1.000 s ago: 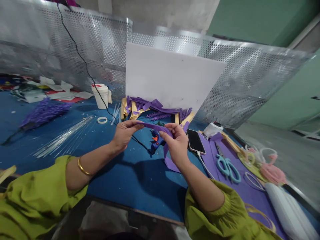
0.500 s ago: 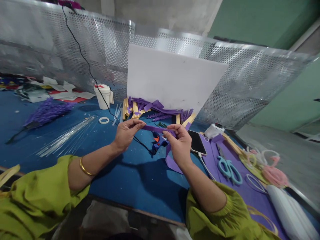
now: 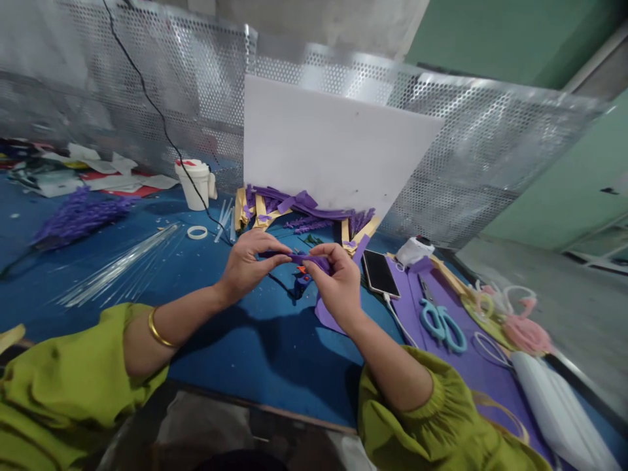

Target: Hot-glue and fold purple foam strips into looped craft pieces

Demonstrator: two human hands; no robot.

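A narrow purple strip (image 3: 297, 259), perhaps felt or foam sheet, is stretched between my two hands above the blue table. My left hand (image 3: 252, 260) pinches one part of it between thumb and fingers. Close by, my right hand (image 3: 336, 278) pinches the strip further right, and a wider purple piece hangs below that hand. Behind and under the strip sits a blue glue gun (image 3: 301, 282) with an orange trigger, partly hidden by my hands. Its dark cord runs off to the left.
Purple lavender bunches (image 3: 314, 208) with tan wrapping stand before a white board (image 3: 338, 144). Teal scissors (image 3: 441, 324) and a phone (image 3: 380, 273) lie right. Left are clear sticks (image 3: 125, 265), a tape ring (image 3: 197, 232), a white cup (image 3: 194, 186) and a lavender stem (image 3: 81, 219).
My hands have come closer together along the purple strip, the left shifting its grip toward the right hand. The whole view has shifted slightly.
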